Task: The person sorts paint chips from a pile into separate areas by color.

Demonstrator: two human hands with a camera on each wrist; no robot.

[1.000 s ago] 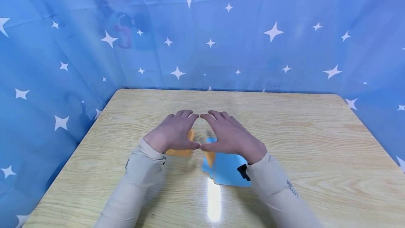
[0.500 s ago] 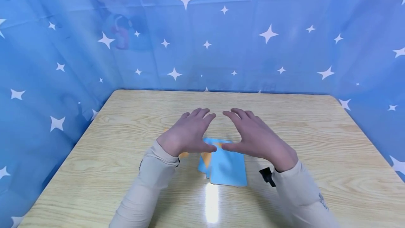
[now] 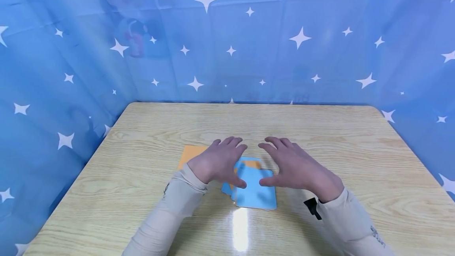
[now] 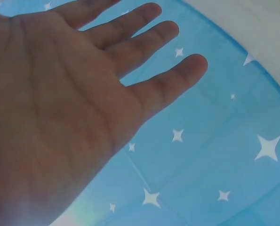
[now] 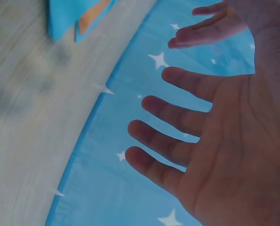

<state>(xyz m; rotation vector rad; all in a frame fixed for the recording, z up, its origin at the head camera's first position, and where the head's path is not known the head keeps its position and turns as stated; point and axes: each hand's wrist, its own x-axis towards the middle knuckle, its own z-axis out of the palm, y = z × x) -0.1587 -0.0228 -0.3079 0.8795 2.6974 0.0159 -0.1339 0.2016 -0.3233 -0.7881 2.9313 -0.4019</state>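
Loosely gathered near the front-middle of the table (image 3: 355, 161): blue cards (image 3: 255, 192) overlapping orange ones, both hands, left (image 3: 218, 161) and right (image 3: 296, 167), spread flat and empty above, one orange card (image 3: 188, 154) lying apart leftward, uncollected.

wooden table (image 3: 355, 161); blue star-print curtain (image 3: 320, 50) on three sides; glare

Centre: a loose pile of blue cards (image 3: 255, 192) and orange cards (image 3: 192, 154) lies flat on the wooden table (image 3: 355, 161), low enough to pass over.
Above the pile: the left hand (image 3: 220, 161) and right hand (image 3: 296, 167) hover, a narrow gap between them.
Sides: bare tabletop left, right and front.
Borders: starred blue curtain (image 3: 320, 50) closes back and both sides.
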